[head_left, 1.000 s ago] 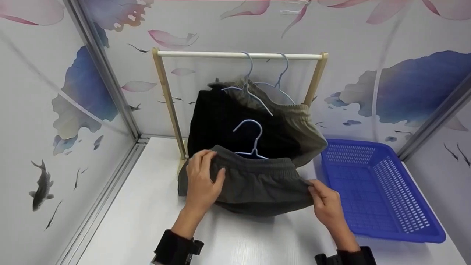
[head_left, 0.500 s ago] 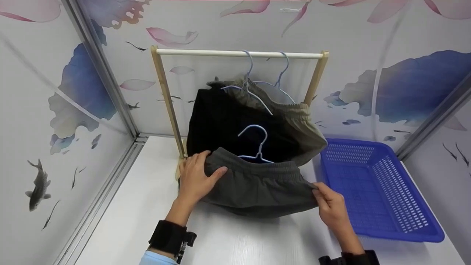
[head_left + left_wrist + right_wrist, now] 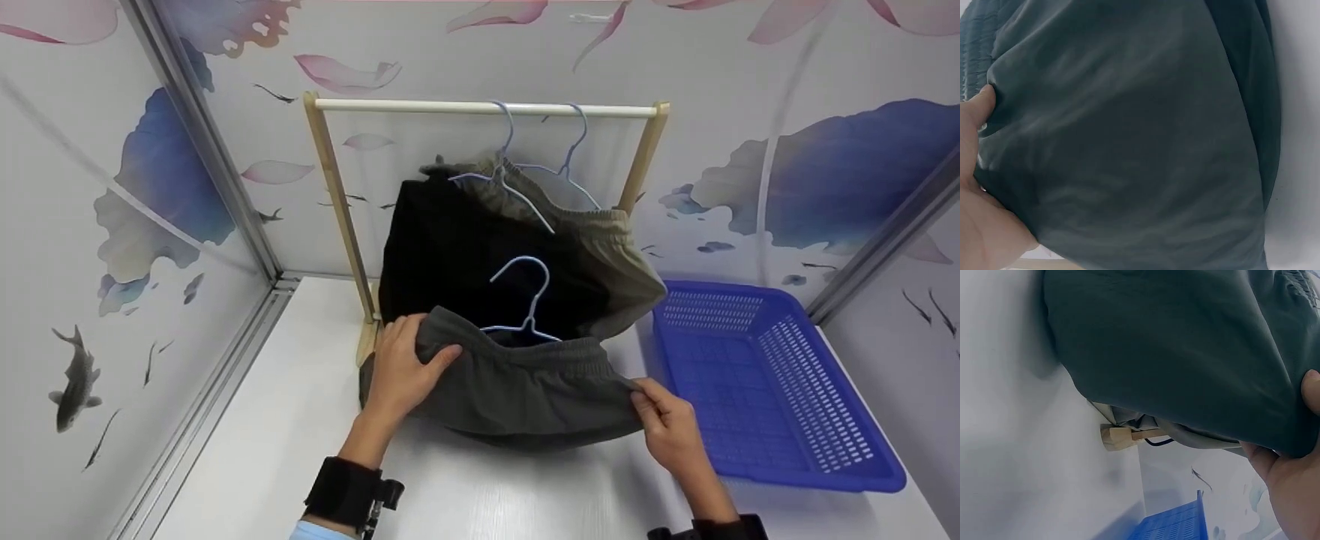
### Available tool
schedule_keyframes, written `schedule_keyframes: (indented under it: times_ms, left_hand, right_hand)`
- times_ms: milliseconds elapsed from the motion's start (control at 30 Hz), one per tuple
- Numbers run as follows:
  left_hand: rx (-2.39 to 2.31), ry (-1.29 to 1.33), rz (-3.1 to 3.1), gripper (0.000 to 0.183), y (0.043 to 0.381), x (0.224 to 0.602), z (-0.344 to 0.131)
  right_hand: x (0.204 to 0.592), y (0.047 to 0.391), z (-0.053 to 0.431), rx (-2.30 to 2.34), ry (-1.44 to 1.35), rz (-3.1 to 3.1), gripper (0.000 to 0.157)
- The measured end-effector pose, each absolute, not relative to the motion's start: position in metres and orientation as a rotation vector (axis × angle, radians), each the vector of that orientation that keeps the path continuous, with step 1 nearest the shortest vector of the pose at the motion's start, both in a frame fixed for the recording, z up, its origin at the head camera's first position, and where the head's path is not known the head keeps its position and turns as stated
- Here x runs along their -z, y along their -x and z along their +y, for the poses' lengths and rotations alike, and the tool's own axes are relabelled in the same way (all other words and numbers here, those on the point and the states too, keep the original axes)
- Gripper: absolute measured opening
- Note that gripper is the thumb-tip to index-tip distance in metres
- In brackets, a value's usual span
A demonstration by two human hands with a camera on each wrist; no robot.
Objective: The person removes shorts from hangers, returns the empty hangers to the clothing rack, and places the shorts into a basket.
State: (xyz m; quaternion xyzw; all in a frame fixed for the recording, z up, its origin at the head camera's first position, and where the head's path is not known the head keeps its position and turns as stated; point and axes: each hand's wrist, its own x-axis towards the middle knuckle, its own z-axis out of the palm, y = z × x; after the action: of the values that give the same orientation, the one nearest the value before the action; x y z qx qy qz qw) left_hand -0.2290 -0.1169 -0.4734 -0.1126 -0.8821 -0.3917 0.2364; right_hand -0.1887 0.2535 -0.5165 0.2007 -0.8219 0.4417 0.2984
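Note:
In the head view, dark grey shorts (image 3: 525, 390) with an elastic waistband are held up just above the table, in front of the rack. A light blue hanger (image 3: 531, 300) rises from the waist opening, its hook free of the rail and its lower part hidden inside the cloth. My left hand (image 3: 401, 367) grips the left side near the waistband, thumb across the front and fingertips behind. At the opposite side, my right hand (image 3: 667, 420) pinches the edge between thumb and fingers. Both wrist views show the grey cloth (image 3: 1129, 135) spread large, with a thumb over its edge.
Behind stands a clothes rack (image 3: 420, 107) with wooden posts and a white rail. Black bottoms (image 3: 450, 247) and khaki bottoms (image 3: 626, 277) hang there on blue hangers. A blue plastic basket (image 3: 847, 450) sits to the right on the white table (image 3: 247, 420).
The shorts have come down slightly, and their hanger's hook has shifted right and lower. My left hand has slid a little left, its thumb flatter on the cloth; the right hand has barely moved.

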Motion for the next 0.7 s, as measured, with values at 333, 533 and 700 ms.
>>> schedule_keyframes:
  times_ms: [333, 533, 700]
  left_hand:
    - [1.105, 0.342, -2.329, 0.058, 0.223, 0.469, -0.114]
    - [1.097, 0.374, -2.328, 0.055, 0.218, 0.465, -0.109]
    - [1.098, 0.44, -2.322, 0.052, 0.213, 0.463, -0.103]
  right_hand:
    - [0.514, 0.178, 0.256, -1.228, -0.471, -2.412, 0.023]
    - [0.498, 0.174, 0.253, -1.307, -0.532, -2.469, 0.041]
    - [0.489, 0.176, 0.243, -1.327, -0.654, -2.466, 0.051]
